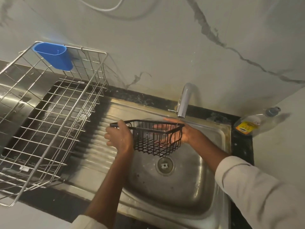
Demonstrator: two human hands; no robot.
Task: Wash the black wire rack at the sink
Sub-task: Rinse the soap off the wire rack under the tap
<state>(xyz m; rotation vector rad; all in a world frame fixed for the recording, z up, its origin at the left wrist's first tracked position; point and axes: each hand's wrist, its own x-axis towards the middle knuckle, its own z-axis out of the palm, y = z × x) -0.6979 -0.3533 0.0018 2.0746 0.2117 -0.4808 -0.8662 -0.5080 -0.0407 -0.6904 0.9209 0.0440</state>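
Rinsing, head view: my left hand (119, 140) grips the black wire rack (153, 138) by its left rim above the sink (173, 192), under the faucet (184, 101). My right hand (179, 133), fingers straight, rubs inside. Next, probably turning it. Rack: small, rectangular, open-grid basket, tilted.

Wire rack (153, 138) held over sink (173, 187) below tap (184, 100), left hand (118, 138) at its left end, right hand (183, 133) at its right; drying basket (49, 113) left of sink, bottle (254, 121) right.
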